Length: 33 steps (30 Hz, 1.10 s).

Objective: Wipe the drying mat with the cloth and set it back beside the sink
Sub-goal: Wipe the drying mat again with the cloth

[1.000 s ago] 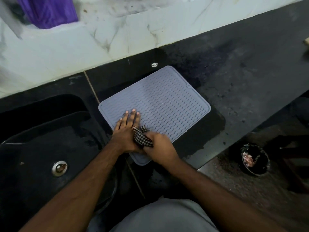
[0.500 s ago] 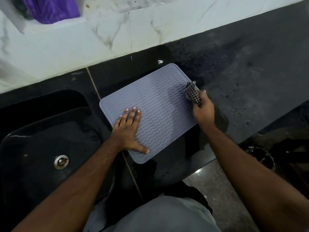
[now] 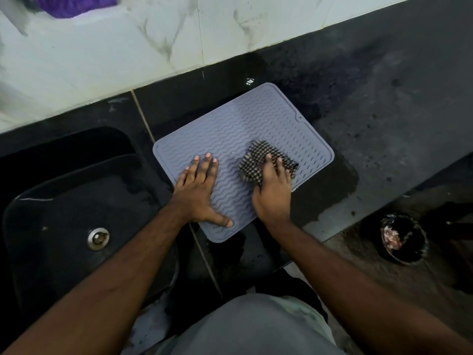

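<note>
Left hand (image 3: 198,189) lies flat on the drying mat (image 3: 245,129), fingers straight and spread, thumb splayed toward the mat's near corner, palm over the mat's sink-side edge, holding nothing. Right hand (image 3: 272,193) is on the cloth (image 3: 258,156), a bunched black-and-white check rag, fingers curved over it and pressing it onto the mat; whether the thumb is tucked under the cloth can't be told from this angle. The hands are apart, a strip of bare mat between them. Mat is grey, rectangular with rounded corners, wavy ribs across its face and a small notch in the raised rim at its far right corner. It lies flat on the black countertop (image 3: 384,103), skewed to the counter's edges (its far corner points at the wall, its near corner at the front edge), just beside the sink (image 3: 64,201) on the left, not overhanging the basin as far as can be seen. Cloth sits on the mat's right half, inside the rim. Counter around the mat's right and near sides shows a darker wet-looking patch. Sink is black with a metal drain (image 3: 98,238) in its floor. White marbled tile wall (image 3: 102,60) runs along the counter's back edge. A small dark bowl (image 3: 403,239) with something pale in it sits on the floor, below the counter's front edge at right.
</note>
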Motion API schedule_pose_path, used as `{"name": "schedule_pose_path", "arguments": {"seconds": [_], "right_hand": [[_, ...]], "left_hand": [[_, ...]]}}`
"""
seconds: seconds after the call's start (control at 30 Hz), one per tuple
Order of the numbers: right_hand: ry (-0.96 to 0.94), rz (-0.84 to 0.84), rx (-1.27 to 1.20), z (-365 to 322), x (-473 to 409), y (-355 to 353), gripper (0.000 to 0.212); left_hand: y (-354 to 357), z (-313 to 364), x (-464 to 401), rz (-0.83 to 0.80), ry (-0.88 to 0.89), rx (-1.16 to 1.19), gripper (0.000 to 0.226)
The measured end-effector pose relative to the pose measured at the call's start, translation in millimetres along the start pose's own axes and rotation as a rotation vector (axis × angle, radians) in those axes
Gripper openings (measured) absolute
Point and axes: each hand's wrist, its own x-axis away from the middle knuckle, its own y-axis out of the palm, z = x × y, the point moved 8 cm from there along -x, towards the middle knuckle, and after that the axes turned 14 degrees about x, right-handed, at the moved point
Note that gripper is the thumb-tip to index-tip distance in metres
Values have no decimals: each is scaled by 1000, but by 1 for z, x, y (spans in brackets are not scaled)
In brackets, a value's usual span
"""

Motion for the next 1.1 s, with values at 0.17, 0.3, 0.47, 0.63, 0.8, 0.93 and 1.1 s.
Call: {"name": "schedule_pose_path", "arguments": {"seconds": [0.17,0.3,0.47,0.63,0.8,0.93,1.1], "right_hand": [[-263,-132,17,-67,74,22,65],[-263,-261,-42,-74,75,8,57],[58,-407,-493,-60,44,-41,27],[395,-479,-1070,-36,16,-84,13],[352,-586,-717,28,-38,-66,26],[352,-330,-111,108,-92,-55,33],[270,-66,90,138,-130,-73,27]], "left_hand": [[-1,1,0,2,3,-21,148],[-5,2,2,0,2,-46,137],[-6,5,2,-59,-13,25,157],[-2,1,-1,-6,7,-39,135],[-1,1,1,-76,-25,8,159],[-2,2,1,-71,-29,11,160],[-3,2,1,-91,-43,25,161]]}}
